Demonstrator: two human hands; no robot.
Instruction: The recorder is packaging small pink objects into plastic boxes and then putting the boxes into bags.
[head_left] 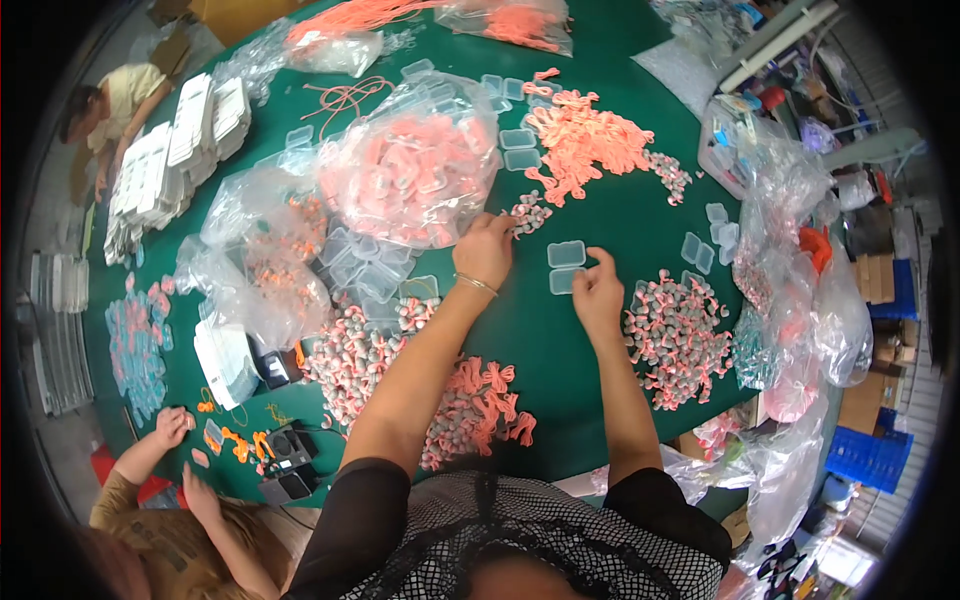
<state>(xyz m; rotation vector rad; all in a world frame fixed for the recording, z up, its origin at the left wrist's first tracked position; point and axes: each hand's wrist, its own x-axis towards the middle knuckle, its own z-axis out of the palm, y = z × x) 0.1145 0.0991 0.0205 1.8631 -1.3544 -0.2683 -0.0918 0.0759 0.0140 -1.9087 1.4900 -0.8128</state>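
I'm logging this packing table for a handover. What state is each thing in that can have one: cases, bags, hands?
small clear case: open, both halves flat on the green table, seemingly empty
right hand: fingertips on the case's edge
left hand: pinching small pieces from the little pile
big clear bag: full of pink pieces, mouth not visible
spare clear cases: heaped loose; open or shut unclear

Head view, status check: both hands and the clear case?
Left hand pinching small pieces. Right hand on open clear case. Green table, nothing blocking.
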